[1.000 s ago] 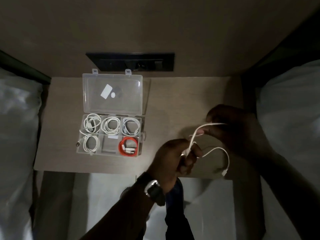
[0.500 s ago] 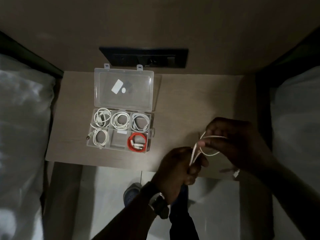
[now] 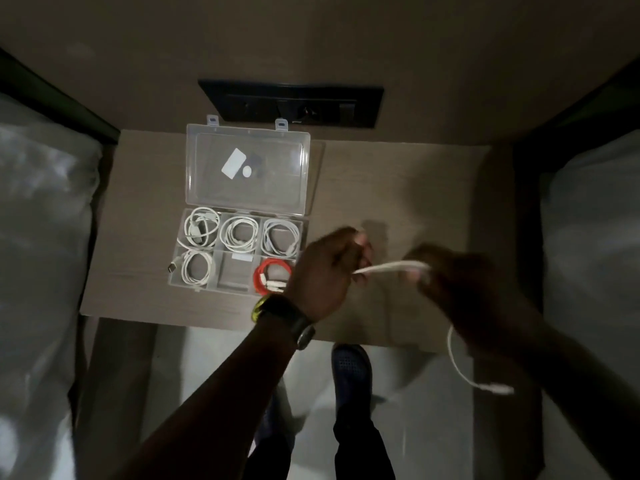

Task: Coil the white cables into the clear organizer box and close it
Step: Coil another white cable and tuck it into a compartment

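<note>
The clear organizer box (image 3: 242,289) lies open on the small table (image 3: 398,188), its lid (image 3: 247,169) folded back toward the wall. Several compartments hold coiled white cables, the front right one a red cable (image 3: 272,277), and the front middle one looks empty. A loose white cable (image 3: 391,266) is stretched between my hands above the table, right of the box. My left hand (image 3: 329,268) pinches one end; my right hand (image 3: 446,271), blurred, grips the other. The cable's free tail and plug (image 3: 498,389) hang below my right wrist.
A black socket panel (image 3: 291,103) sits on the wall behind the table. White bedding (image 3: 38,237) flanks the table on the left, more bedding (image 3: 595,220) on the right. My shoe (image 3: 351,367) and leg stand on the floor in front of the table edge.
Both hands have moved up and toward the box. The cable loop between them has been pulled into a straight span, and the tail with the plug now dangles lower under my right wrist.
</note>
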Demonstrator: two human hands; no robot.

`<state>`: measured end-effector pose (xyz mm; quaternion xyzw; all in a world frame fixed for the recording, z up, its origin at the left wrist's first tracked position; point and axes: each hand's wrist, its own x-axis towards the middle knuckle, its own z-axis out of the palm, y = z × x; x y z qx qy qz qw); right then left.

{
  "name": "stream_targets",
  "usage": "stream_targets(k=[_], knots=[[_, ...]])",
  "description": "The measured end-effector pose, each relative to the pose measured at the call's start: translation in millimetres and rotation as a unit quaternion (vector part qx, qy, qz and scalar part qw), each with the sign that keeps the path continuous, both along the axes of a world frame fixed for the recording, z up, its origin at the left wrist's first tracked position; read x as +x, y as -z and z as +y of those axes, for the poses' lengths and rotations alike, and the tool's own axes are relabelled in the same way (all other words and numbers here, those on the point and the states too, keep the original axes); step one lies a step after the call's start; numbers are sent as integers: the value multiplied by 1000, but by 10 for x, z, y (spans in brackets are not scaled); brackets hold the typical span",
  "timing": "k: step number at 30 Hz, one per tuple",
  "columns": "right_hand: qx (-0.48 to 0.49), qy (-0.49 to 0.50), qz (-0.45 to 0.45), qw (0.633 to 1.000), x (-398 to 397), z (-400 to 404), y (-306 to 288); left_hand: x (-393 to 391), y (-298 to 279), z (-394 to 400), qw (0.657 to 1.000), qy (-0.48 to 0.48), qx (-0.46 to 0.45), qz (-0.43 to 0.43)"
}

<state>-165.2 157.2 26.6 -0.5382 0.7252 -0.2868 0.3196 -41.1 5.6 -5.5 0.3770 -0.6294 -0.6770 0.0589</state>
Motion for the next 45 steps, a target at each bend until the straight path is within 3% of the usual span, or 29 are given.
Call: stream_targets(k=[2, 3, 5, 7, 9, 11, 14, 16, 18, 20, 23, 25, 29, 32, 34, 35, 37, 41, 43, 45], knots=[[-34, 127, 25, 991, -268, -206, 60, -1, 15, 136, 993, 75, 87, -11], [-48, 176, 10, 983, -381, -313, 114, -16, -20, 164, 982, 67, 178, 16], [-52, 216, -53, 974, -349, -458, 276, -68, -106, 105, 923, -17, 365, 123], [-27, 181, -53, 982, -48, -469, 452, -127, -164, -31, 865, -159, 423, 216], [-7, 107, -47, 993, 259, -376, 551, -144, -167, -195, 852, -283, 373, 233], [27, 11, -47, 998, 500, -202, 554, -106, -96, -330, 888, -315, 262, 211], [49, -62, -44, 996, 566, -56, 372, -31, 5, -344, 976, -190, 50, 97], [6, -8, 3, 1000, 331, -122, 262, 54, 19, -189, 999, -34, 13, 13], [-59, 86, 71, 992, -4, -257, 221, 145, -1, 13, 996, 66, 62, -15], [-75, 167, 1, 983, -243, -434, 221, 176, -73, 132, 982, 76, 173, 17], [-35, 203, -88, 975, -157, -537, 436, 138, -198, 41, 914, -55, 369, 161], [-9, 159, -101, 982, 176, -447, 509, 107, -211, -93, 879, -161, 391, 221], [96, 22, -65, 993, 765, -153, 423, 160, -82, -155, 946, -215, 198, 144], [72, -10, -16, 997, 711, -134, 198, 312, 47, -88, 991, -106, 30, 79], [20, -38, 9, 999, 546, -235, 38, 423, 107, 4, 997, 5, -69, 26], [1, -34, 27, 999, 467, -291, -21, 456, 111, 58, 996, 36, -77, 6], [-13, 7, 43, 999, 389, -387, -57, 490, 66, 140, 999, 38, -11, -21], [-78, 78, -7, 994, 511, -428, 79, 510, -62, 21, 984, -15, 158, -75], [-95, 124, -96, 983, 636, -433, 182, 558, -104, -87, 969, 6, 231, -83], [-85, 167, -256, 948, 759, -445, 262, 654, -104, -150, 950, 54, 291, -95]])
